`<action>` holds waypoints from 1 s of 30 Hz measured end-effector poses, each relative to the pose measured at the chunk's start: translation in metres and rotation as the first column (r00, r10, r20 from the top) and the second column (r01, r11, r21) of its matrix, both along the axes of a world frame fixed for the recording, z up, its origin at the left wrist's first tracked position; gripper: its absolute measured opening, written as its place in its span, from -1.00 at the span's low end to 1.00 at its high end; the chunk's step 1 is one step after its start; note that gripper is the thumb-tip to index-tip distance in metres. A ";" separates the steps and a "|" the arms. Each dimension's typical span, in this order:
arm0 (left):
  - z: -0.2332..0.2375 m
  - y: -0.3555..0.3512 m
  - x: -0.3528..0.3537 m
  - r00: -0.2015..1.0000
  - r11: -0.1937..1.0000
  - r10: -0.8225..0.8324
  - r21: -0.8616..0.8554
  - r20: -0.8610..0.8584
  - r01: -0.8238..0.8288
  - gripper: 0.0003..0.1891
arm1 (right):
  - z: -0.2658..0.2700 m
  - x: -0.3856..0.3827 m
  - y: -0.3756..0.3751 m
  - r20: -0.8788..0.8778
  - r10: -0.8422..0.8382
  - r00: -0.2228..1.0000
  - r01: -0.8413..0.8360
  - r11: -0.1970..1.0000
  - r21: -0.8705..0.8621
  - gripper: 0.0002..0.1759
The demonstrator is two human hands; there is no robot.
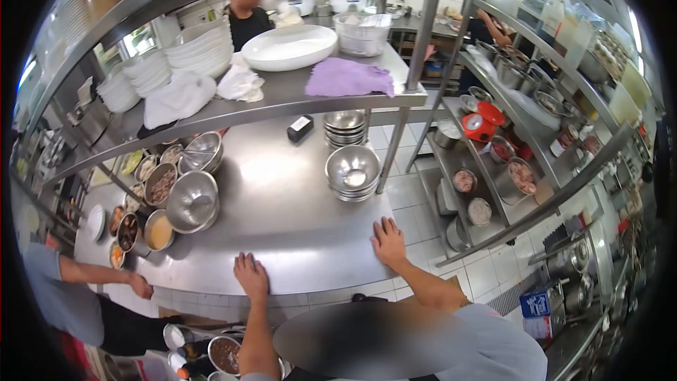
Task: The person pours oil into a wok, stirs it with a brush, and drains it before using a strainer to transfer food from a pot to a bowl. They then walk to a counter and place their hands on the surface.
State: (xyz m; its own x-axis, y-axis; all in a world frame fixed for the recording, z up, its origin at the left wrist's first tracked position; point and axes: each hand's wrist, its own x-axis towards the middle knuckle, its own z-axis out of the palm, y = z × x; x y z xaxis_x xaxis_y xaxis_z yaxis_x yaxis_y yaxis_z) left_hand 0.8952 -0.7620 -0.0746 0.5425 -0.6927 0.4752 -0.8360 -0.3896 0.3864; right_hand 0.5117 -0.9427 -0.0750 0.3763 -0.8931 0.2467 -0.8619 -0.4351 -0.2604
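Observation:
My left hand [251,276] lies palm down on the front edge of the steel table [275,226], fingers stretched out and holding nothing. Further right, my right hand [388,242] rests flat near the table's right corner, also without anything in it. Beyond my right hand stands a stack of steel mixing bowls [352,169], with a second stack [344,127] behind it. To the left of my left hand are a perforated steel bowl [192,202] and a container of yellow liquid [159,231].
A co-worker's hand [141,286] hangs by the table's left end. Overhead, a steel shelf [282,102] carries white dishes, cloths and a purple cloth [349,77]. A small black box [300,128] sits beneath. Shelving with a red scale [481,123] stands right; another person [247,14] is behind.

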 end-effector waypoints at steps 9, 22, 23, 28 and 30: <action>0.001 0.000 0.000 1.000 0.999 0.027 0.029 -0.014 -0.027 -0.64 | 0.000 0.001 -0.001 0.038 0.014 0.999 -0.014 1.000 -0.002 -0.43; 0.000 0.000 -0.001 0.999 0.998 0.043 0.045 -0.026 -0.042 -0.65 | 0.003 0.002 0.000 0.013 -0.005 1.000 0.005 1.000 0.012 -0.41; 0.001 -0.001 -0.001 0.999 0.998 0.040 0.044 -0.026 -0.039 -0.65 | 0.004 0.001 0.000 0.006 -0.004 1.000 0.004 1.000 0.016 -0.41; -0.001 -0.001 -0.001 0.999 0.999 0.033 0.035 -0.022 -0.033 -0.65 | 0.002 0.000 0.001 -0.008 -0.013 1.000 0.013 1.000 0.020 -0.41; -0.001 -0.001 -0.001 0.999 0.999 0.028 0.034 -0.027 -0.027 -0.65 | 0.002 0.000 0.000 0.003 0.003 1.000 -0.003 1.000 -0.009 -0.44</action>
